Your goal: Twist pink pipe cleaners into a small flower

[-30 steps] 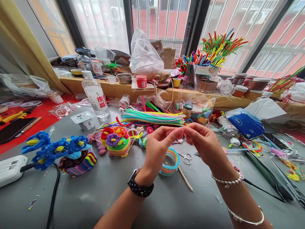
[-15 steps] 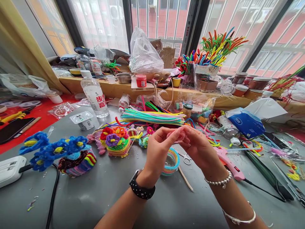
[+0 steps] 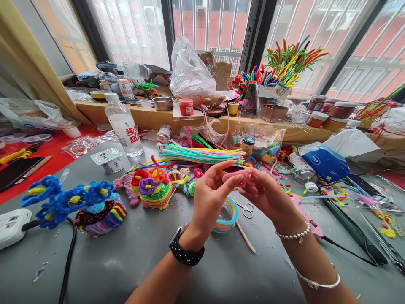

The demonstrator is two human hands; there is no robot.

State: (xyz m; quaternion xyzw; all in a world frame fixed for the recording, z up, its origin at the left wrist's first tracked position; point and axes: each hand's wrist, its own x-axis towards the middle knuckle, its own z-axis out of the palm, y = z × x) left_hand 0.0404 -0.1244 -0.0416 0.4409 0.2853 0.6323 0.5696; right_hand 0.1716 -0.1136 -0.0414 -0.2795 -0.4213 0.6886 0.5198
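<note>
Between my two hands, above the table, is a bent piece of pink pipe cleaner (image 3: 238, 176); its exact shape is partly hidden by my fingers. My left hand (image 3: 210, 196) pinches it with thumb and fingers, the index finger raised. My right hand (image 3: 264, 192) grips its other side with the fingertips. Below my hands sits a round pot (image 3: 228, 219) with walls of coiled pastel pipe cleaners. Small scissors (image 3: 247, 210) and a thin wooden stick (image 3: 246, 237) lie beside it. A pink glue gun (image 3: 306, 217) rests by my right wrist.
A bundle of pastel pipe cleaners (image 3: 202, 154) lies behind my hands. At left stand a blue-flowered pot (image 3: 101, 215), a flower-topped pot (image 3: 155, 188), a yogurt cup (image 3: 109, 159) and a clear bottle (image 3: 125, 128). A blue tissue pack (image 3: 325, 161) is at right.
My hands have drawn slightly apart, and more of the pink pipe cleaner shows. My left index finger has lifted off. The view has shifted a little.
</note>
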